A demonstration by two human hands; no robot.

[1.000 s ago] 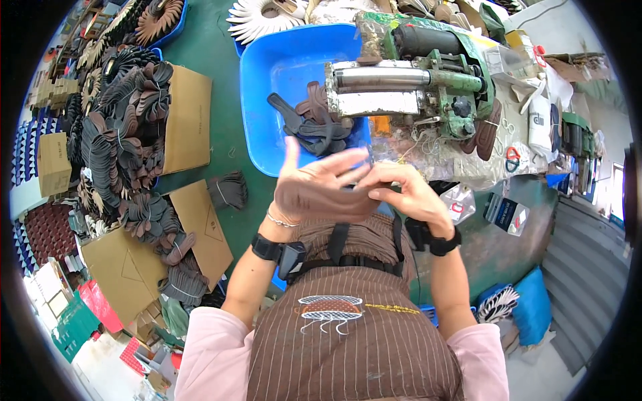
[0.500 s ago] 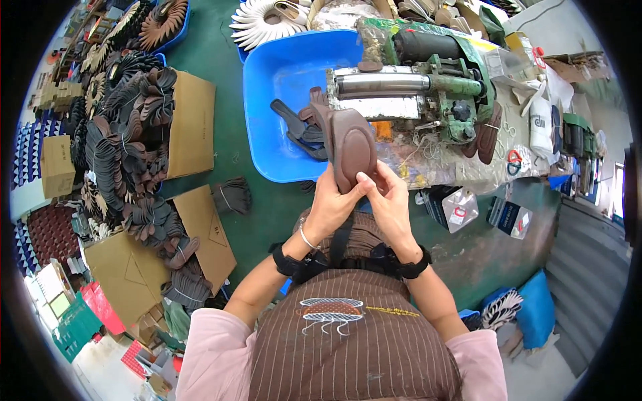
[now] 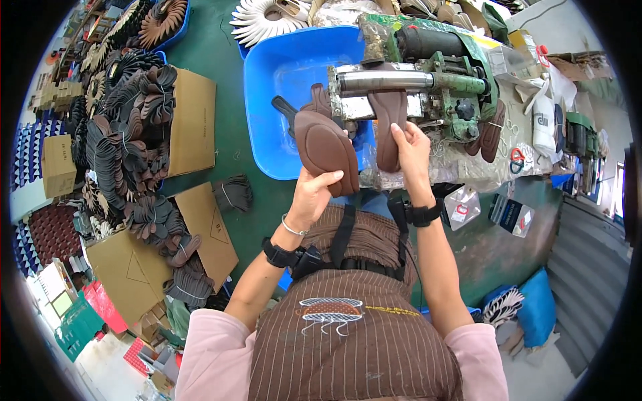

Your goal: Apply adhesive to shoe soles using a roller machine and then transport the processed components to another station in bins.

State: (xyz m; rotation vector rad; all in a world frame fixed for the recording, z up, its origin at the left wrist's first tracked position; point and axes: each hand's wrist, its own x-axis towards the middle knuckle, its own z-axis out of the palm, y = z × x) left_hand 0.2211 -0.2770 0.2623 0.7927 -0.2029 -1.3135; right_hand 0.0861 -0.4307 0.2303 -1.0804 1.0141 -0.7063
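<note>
In my left hand (image 3: pixel 311 199) are a few brown shoe insoles (image 3: pixel 326 150), overlapped, with thumb on top and fingers beneath. My right hand (image 3: pixel 413 150) pinches one brown insole (image 3: pixel 388 137) by its right edge, thumb on its face. That insole's far end lies over the pale plate of a green roller machine (image 3: pixel 461 110), just before the steel roller (image 3: pixel 384 81). Whether it touches the roller I cannot tell. Left of the machine, a blue tub (image 3: pixel 267 70) holds several dark and brown insoles (image 3: pixel 284 107), partly hidden behind those in my left hand.
Red-handled scissors (image 3: pixel 517 160) and a pair of brown insoles (image 3: pixel 493 137) lie right of the machine on the plastic-covered table (image 3: pixel 461 170). At the left, cardboard boxes (image 3: pixel 190 123) stand by piles of bundled insoles (image 3: pixel 110 150). One dark bundle (image 3: pixel 233 193) is on the green floor.
My hands have moved apart. One insole has gone to the right with my right hand, up to the machine; the others stay in my left hand, lower and tilted left.
</note>
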